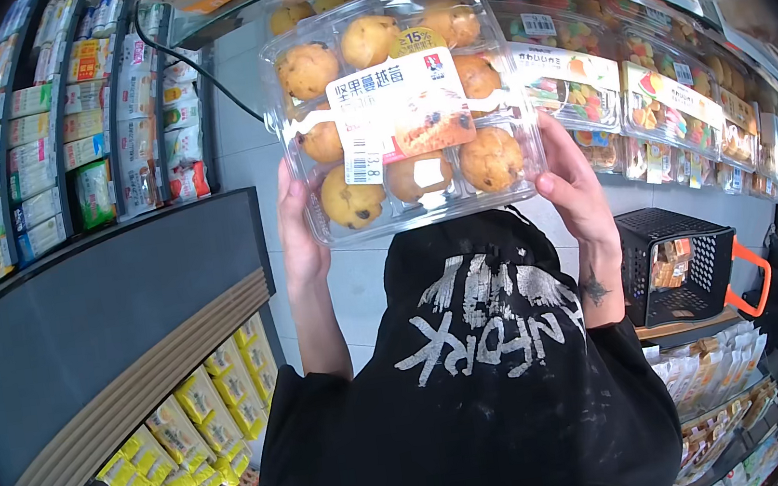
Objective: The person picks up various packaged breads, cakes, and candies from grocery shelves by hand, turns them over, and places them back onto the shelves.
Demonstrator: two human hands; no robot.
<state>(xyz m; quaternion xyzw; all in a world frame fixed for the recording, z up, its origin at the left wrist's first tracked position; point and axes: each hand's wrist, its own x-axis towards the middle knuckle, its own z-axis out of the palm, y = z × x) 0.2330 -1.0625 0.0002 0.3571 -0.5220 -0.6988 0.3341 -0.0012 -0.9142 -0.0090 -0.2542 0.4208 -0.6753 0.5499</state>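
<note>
Between my two hands, in front of my chest, is a clear plastic clamshell box (415,221) of round baked buns with dark bits in them. A white printed label (374,121) covers the middle of its lid. My left hand (298,218) grips the box's left edge, thumb up along the side. On the opposite edge my right hand (568,184) holds it with the thumb at the near corner. The fingers of both hands are mostly hidden behind or under the box. Its lid looks closed, and it is tilted towards me.
Clear boxes of colourful sweets (670,99) line the right side. A black shopping basket (679,265) with an orange handle holds packaged goods at right. Packets fill a sloped rack (83,127) at left, above a dark counter panel (120,305). Yellow packs (191,413) hang lower left.
</note>
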